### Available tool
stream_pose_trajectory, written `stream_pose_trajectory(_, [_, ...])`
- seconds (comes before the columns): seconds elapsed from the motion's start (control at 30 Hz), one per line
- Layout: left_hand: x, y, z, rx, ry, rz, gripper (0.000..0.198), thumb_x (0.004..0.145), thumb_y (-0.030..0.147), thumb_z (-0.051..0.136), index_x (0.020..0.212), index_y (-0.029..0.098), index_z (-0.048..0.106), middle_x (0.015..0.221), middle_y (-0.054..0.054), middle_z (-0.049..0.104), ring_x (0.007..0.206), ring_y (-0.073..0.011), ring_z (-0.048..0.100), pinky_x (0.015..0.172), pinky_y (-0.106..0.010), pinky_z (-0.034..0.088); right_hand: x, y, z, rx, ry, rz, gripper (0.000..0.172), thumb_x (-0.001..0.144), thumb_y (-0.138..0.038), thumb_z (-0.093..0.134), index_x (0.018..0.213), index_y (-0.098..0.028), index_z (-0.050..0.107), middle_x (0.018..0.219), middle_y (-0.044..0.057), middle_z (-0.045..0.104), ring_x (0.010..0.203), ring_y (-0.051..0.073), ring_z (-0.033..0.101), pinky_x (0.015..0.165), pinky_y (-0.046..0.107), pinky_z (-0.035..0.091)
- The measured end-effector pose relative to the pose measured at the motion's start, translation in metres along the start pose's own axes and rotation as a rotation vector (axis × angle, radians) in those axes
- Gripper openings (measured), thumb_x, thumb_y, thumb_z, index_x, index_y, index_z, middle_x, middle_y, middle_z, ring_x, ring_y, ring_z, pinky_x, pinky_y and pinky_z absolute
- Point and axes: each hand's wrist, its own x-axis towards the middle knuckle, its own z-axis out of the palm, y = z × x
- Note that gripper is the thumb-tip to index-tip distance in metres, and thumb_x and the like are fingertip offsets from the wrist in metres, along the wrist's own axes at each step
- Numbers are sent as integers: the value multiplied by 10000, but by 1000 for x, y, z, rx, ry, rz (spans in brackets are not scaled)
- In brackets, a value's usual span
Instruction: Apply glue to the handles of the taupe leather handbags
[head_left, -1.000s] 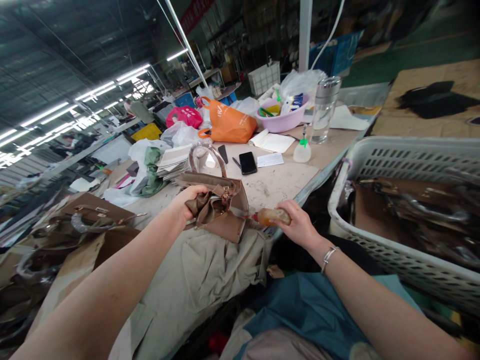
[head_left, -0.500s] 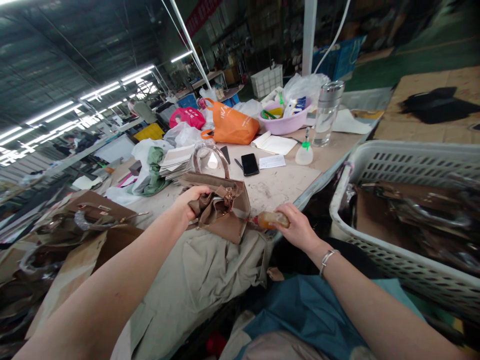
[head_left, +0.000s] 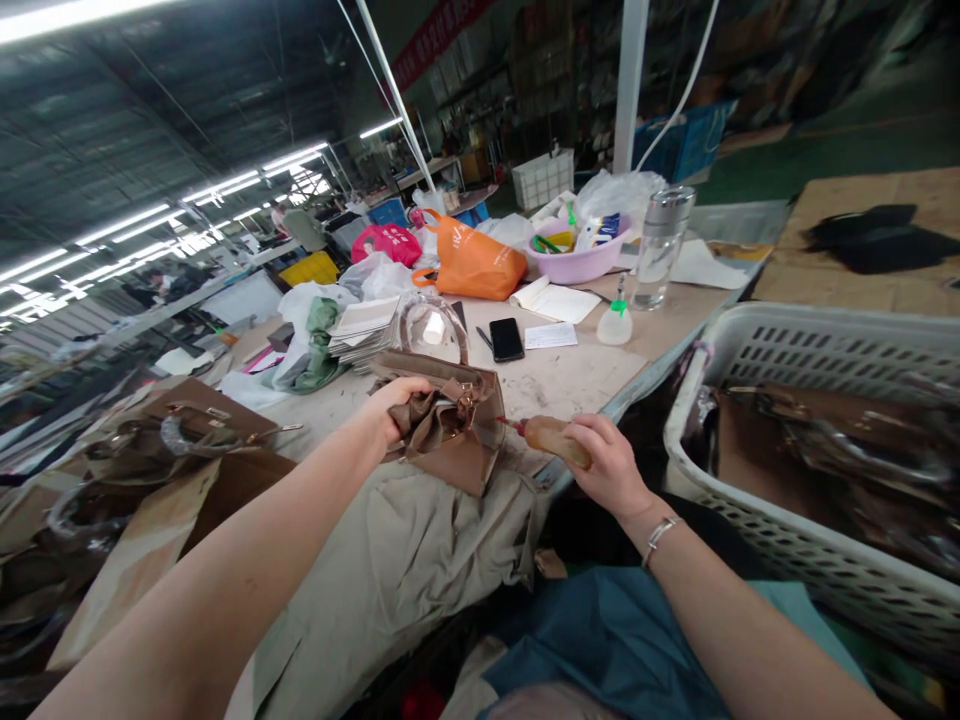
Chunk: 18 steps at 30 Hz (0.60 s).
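A brown handbag (head_left: 469, 455) with a plastic-wrapped handle lies tilted at the table's near edge, partly on a beige cloth (head_left: 390, 550). My left hand (head_left: 394, 408) is closed on the bag's bunched fabric at its open top. In my right hand (head_left: 604, 465) is a squeeze bottle (head_left: 553, 440), amber and translucent, with a thin reddish nozzle. Its tip points left at the bag's side edge; whether it touches the bag I cannot tell.
A white plastic basket (head_left: 694, 420) holding brown bags stands on the right. More brown bags (head_left: 180, 430) lie in a carton on the left. On the table are a phone (head_left: 506, 340), a small green-topped bottle (head_left: 616, 318), a clear drinking bottle (head_left: 662, 250), a purple basin (head_left: 577, 265) and an orange bag (head_left: 480, 262).
The squeeze bottle in my right hand has tilted, its nozzle now higher along the bag's side edge. My left hand keeps its hold. The whole view has shifted slightly.
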Motion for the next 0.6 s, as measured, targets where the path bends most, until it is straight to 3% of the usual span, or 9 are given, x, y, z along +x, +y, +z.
stream_pose_trajectory(0.17, [6,-1,-2,7,-67,-12,216,696,81,492,819,45,666,673,-162,718,583,-270,694,586,-380,604,5,0,-5,3,71,18,293,794,-92,590,1048,-236,566,995,80,559,872,235,567,750,385,510])
stream_pose_trajectory(0.4, [6,-1,-1,26,-14,-9,228,703,80,487,853,55,657,656,-145,712,569,-265,688,575,-375,597,-3,1,3,25,-48,79,237,821,-120,584,1035,-217,563,985,78,556,877,231,570,760,366,513])
stream_pose_trajectory(0.6, [9,-1,1,25,-5,-9,222,738,87,474,866,53,652,663,-153,710,600,-281,697,574,-387,596,-7,-4,6,79,-159,256,184,817,-175,596,988,-213,538,914,53,532,834,228,560,746,366,497])
